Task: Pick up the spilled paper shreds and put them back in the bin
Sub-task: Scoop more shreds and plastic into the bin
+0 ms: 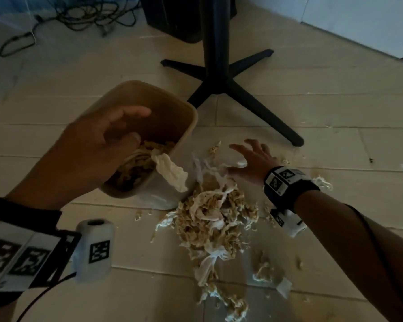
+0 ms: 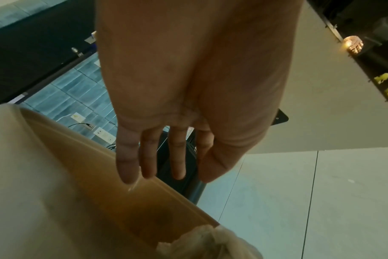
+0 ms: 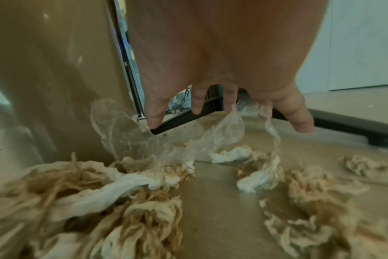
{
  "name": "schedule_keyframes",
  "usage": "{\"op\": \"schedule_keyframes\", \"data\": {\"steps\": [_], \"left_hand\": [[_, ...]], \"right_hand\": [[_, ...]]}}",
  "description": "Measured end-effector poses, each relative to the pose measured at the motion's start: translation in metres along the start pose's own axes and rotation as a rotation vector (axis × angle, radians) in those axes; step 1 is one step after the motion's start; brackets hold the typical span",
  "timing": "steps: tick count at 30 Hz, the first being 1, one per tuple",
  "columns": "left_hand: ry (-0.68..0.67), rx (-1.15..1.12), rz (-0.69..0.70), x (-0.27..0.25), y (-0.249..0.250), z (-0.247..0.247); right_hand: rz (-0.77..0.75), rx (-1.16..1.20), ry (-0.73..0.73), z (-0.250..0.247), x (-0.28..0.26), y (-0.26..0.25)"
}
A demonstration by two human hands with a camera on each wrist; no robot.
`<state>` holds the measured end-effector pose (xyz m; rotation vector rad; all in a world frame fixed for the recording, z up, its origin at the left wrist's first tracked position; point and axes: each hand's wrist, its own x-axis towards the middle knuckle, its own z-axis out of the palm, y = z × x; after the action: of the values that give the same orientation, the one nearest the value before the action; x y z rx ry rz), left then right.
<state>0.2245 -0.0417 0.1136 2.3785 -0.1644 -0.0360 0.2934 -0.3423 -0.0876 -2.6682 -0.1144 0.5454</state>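
Left hand is closest to the camera. It hangs over the open top of the bin, and its grip is loose, with straight fingers holding nothing. Some paper shreds already lie inside the bin, and a white scrap hangs over its rim. Most of the paper shreds lie in a heap on the floor, right beside the bin. Right hand reaches down beside the bin, just past the heap. Its grip is spread wide, and its fingertips touch a thin clear scrap. Black stand is on the floor behind the bin.
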Motion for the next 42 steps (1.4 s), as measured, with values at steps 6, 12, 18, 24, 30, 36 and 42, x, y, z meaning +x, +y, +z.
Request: {"op": "schedule_keyframes", "data": {"steps": [6,12,18,24,30,36,42], "left_hand": [[-0.215,-0.137,0.033,-0.015,-0.005,0.011],[-0.111,-0.116,0.033,-0.021,-0.009,0.023],[0.021,-0.116,0.046,-0.002,-0.009,-0.002],[0.087,0.246,0.063,0.018,-0.048,-0.016],[0.115,0.279,0.159,-0.006,-0.030,0.002],[0.262,0.259,0.450,-0.040,0.025,0.043],[-0.093,0.246,0.520,-0.065,0.053,0.118]], "right_hand": [[0.053,-0.098,-0.061,0.042,0.005,0.004],[0.003,-0.075,0.160,0.057,-0.021,0.009],[0.019,-0.004,0.152,0.060,-0.046,0.017],[0.030,0.189,0.122,0.062,-0.086,0.032],[0.093,0.136,0.020,0.065,-0.116,0.044],[0.172,0.164,-0.016,0.056,-0.141,0.043],[0.221,0.360,-0.055,0.029,-0.158,0.027]]}}
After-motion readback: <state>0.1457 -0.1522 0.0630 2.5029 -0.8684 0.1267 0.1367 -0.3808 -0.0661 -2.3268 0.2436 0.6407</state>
